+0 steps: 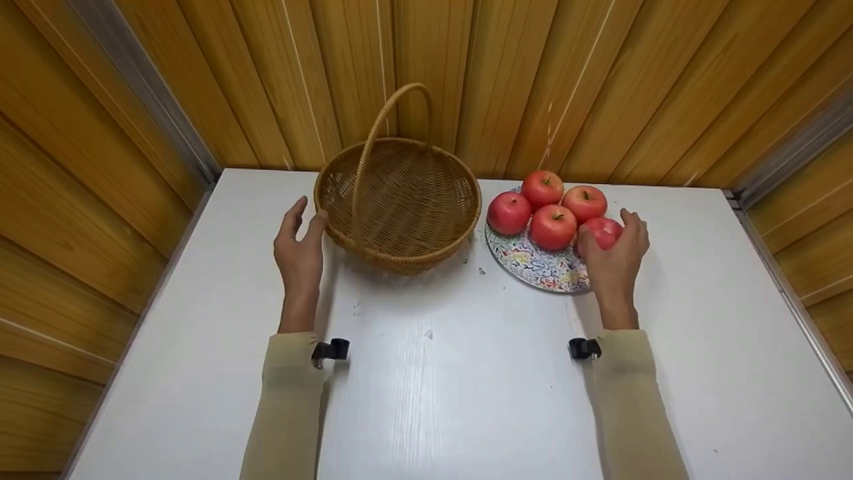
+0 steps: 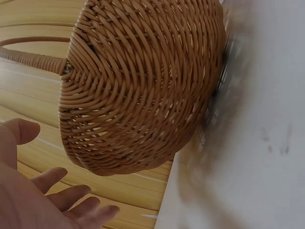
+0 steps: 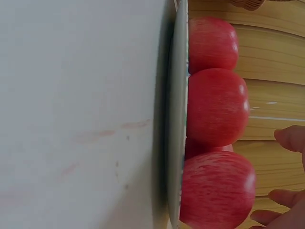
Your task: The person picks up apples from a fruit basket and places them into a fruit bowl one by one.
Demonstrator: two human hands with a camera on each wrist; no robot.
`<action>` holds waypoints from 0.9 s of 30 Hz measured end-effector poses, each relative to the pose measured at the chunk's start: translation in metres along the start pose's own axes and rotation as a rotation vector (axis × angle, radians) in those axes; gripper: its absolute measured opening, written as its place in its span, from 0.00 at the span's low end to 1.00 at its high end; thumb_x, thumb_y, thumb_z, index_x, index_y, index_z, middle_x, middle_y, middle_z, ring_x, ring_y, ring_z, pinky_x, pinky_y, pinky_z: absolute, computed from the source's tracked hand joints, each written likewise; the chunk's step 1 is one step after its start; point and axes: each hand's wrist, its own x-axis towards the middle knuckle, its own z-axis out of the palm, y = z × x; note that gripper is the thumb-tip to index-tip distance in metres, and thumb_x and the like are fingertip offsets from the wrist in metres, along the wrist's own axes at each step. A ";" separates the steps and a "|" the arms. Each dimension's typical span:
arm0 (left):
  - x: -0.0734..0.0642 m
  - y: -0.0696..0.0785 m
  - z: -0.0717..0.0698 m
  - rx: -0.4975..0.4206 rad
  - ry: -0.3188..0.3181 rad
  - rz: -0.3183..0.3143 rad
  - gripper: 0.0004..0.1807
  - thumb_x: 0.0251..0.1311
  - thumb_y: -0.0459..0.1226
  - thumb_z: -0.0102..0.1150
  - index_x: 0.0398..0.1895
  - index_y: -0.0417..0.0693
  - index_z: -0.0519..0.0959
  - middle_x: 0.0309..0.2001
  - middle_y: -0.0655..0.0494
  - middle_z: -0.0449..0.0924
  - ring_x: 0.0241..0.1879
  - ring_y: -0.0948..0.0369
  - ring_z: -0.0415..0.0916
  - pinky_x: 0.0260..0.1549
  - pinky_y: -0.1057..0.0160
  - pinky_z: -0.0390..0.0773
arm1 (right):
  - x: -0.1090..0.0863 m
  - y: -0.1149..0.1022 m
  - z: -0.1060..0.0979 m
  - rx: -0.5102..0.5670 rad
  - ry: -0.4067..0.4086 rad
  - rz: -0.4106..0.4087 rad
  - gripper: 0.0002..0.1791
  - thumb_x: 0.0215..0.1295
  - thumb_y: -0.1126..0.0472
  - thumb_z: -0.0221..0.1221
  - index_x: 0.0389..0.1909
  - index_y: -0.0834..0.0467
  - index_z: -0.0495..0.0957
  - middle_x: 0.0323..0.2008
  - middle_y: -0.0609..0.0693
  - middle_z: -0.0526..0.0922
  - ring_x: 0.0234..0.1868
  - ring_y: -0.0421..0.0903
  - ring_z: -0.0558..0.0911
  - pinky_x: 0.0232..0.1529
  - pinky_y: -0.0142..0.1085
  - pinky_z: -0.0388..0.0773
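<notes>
A brown wicker basket with a tall arched handle stands at the back of the table. Left of its rim is my left hand, fingers spread; the left wrist view has them apart from the woven side. Several red apples rest on a round, colourfully speckled plate to the right of the basket. Over the rightmost apple hovers my right hand, thumb and fingers parted. The right wrist view shows a gap between its fingertips and the nearest apple.
The white table reaches back to a wall of wood-look panels. Similar panels close in the left and right sides. Small dark specks lie between basket and plate. A black camera mount sits on each wrist.
</notes>
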 end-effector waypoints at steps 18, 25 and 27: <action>0.036 0.127 0.024 0.272 -0.130 0.484 0.37 0.80 0.57 0.40 0.86 0.55 0.55 0.86 0.53 0.44 0.84 0.60 0.34 0.79 0.53 0.36 | 0.041 -0.063 -0.006 -0.135 -0.175 -0.350 0.47 0.79 0.38 0.51 0.86 0.60 0.48 0.85 0.61 0.46 0.85 0.57 0.41 0.81 0.58 0.39; 0.036 0.161 0.068 0.508 -0.130 0.767 0.49 0.74 0.63 0.45 0.88 0.49 0.46 0.86 0.42 0.32 0.83 0.51 0.20 0.76 0.50 0.20 | 0.050 -0.074 0.001 -0.228 -0.293 -0.396 0.49 0.80 0.32 0.46 0.86 0.60 0.45 0.86 0.61 0.41 0.85 0.57 0.35 0.80 0.60 0.32; 0.033 0.168 0.083 0.573 -0.150 0.837 0.50 0.74 0.66 0.45 0.88 0.48 0.47 0.86 0.39 0.32 0.83 0.46 0.20 0.75 0.49 0.18 | 0.052 -0.077 0.002 -0.238 -0.305 -0.415 0.50 0.79 0.32 0.46 0.86 0.60 0.45 0.85 0.61 0.41 0.85 0.57 0.35 0.81 0.59 0.31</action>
